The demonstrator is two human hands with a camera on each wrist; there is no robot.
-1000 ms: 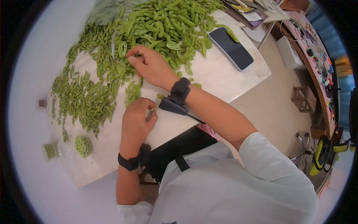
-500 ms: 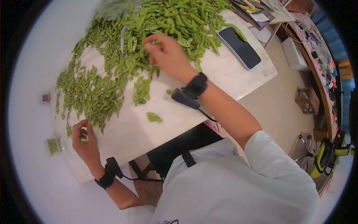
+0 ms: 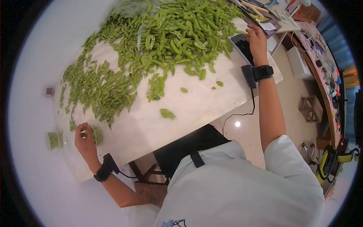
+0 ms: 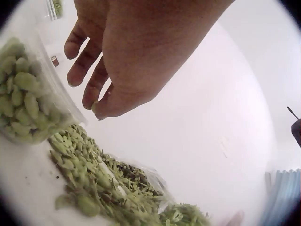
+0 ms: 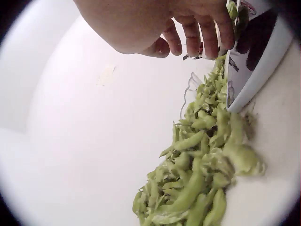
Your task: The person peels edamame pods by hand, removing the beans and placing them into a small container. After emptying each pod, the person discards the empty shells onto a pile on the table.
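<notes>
My left hand (image 3: pixel 85 142) is at the table's left end, beside a clear tub of shelled green beans (image 3: pixel 97 136). In the left wrist view, its thumb and a finger pinch a small green bean (image 4: pixel 95 107) close to the tub's rim. My right hand (image 3: pixel 258 44) is over the phone (image 3: pixel 241 48) at the table's far right, fingers loosely bent. The right wrist view shows its fingertips by the phone's edge, near a green pod (image 5: pixel 232 9) on the screen. A large heap of edamame pods (image 3: pixel 181 30) covers the back of the table.
Smaller pods (image 3: pixel 106 90) spread across the left of the white table (image 3: pixel 132 132). A lone pod piece (image 3: pixel 167 114) lies near the front edge. Another container of green beans (image 3: pixel 55 140) shows at far left. Papers and tools (image 3: pixel 264 19) sit beyond the phone; a cable (image 3: pixel 252 104) trails from the right wrist.
My left hand moved left from the front middle of the table to the tub. My right hand left the pod heap and swung right to the phone. A pod piece now lies near the front.
</notes>
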